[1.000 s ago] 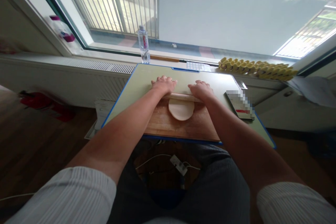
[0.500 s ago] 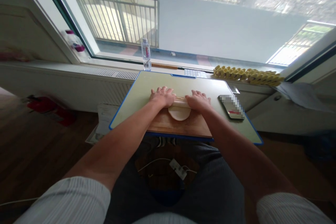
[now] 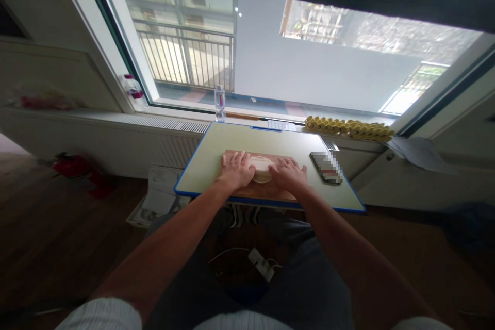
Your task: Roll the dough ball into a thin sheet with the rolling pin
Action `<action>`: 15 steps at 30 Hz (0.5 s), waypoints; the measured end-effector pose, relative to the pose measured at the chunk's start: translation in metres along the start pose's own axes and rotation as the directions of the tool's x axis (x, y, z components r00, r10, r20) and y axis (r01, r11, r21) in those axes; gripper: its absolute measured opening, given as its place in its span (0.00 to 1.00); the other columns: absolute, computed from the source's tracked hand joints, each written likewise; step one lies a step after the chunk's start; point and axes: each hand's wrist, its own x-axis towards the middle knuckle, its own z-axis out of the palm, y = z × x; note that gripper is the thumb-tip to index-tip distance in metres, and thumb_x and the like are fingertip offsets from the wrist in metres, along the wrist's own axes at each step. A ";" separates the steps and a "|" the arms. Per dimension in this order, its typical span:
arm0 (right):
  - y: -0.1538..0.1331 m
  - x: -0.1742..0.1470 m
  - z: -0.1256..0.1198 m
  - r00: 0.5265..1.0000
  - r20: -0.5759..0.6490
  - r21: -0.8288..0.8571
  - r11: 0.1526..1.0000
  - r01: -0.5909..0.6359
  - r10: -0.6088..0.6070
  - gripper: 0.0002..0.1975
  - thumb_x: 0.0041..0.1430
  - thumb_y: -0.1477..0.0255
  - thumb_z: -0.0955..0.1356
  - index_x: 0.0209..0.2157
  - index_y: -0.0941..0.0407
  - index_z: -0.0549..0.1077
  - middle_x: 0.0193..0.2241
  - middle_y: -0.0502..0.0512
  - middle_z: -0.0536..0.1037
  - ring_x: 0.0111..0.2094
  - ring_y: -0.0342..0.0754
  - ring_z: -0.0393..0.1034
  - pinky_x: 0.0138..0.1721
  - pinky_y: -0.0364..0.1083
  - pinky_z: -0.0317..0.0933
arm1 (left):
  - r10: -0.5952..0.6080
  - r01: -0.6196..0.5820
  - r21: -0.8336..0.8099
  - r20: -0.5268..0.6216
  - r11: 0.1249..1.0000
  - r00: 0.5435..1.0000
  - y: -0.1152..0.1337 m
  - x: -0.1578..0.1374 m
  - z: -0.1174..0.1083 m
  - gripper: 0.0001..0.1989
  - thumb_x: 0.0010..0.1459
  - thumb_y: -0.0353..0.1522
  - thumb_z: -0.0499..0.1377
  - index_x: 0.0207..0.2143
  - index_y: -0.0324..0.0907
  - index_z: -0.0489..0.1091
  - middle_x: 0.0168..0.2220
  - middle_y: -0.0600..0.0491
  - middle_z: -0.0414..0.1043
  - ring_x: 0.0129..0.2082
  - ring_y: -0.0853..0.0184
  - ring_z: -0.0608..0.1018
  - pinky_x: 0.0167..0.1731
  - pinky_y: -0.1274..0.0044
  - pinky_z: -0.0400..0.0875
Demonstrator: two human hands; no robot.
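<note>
Apparently, dough (image 3: 263, 179) is being rolled out: it lies on the wooden board (image 3: 270, 194) beneath the rolling pin (image 3: 263, 165), over which the left hand (image 3: 236, 170) and right hand (image 3: 288, 172) are laid, fingers slightly spread. Even pressure from both palms seems called for.

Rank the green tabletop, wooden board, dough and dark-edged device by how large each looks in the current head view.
1. Green tabletop
2. Wooden board, though partly covered
3. Dough and dark-edged device, left unranked: their visible areas look similar, and part of the dough is hidden.
</note>
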 end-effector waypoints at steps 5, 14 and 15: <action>0.005 0.034 -0.008 1.000 -0.015 0.026 1.000 -0.001 0.001 0.36 0.73 0.47 0.58 0.72 0.53 0.64 0.73 0.65 0.63 0.73 0.64 0.52 0.71 0.72 0.41 | 0.010 -0.010 0.015 -0.028 1.000 1.000 0.001 0.035 -0.013 0.32 0.67 0.47 0.50 0.71 0.51 0.61 0.76 0.47 0.57 0.75 0.53 0.60 0.74 0.50 0.48; 0.008 0.066 0.006 0.980 -0.194 0.095 0.995 -0.018 0.036 0.32 0.74 0.49 0.59 0.64 0.57 0.73 0.62 0.68 0.76 0.64 0.63 0.66 0.65 0.59 0.56 | -0.080 0.076 0.039 0.111 0.996 0.991 -0.010 0.078 0.001 0.34 0.69 0.49 0.43 0.73 0.52 0.59 0.76 0.45 0.55 0.74 0.47 0.61 0.70 0.47 0.54; 0.008 0.069 0.006 0.982 -0.186 0.097 0.995 -0.023 0.041 0.33 0.74 0.49 0.59 0.63 0.57 0.73 0.62 0.68 0.76 0.64 0.63 0.67 0.65 0.59 0.57 | -0.086 0.079 0.049 0.149 0.996 0.985 -0.011 0.081 0.002 0.35 0.69 0.50 0.43 0.74 0.53 0.58 0.77 0.46 0.53 0.75 0.47 0.59 0.71 0.46 0.52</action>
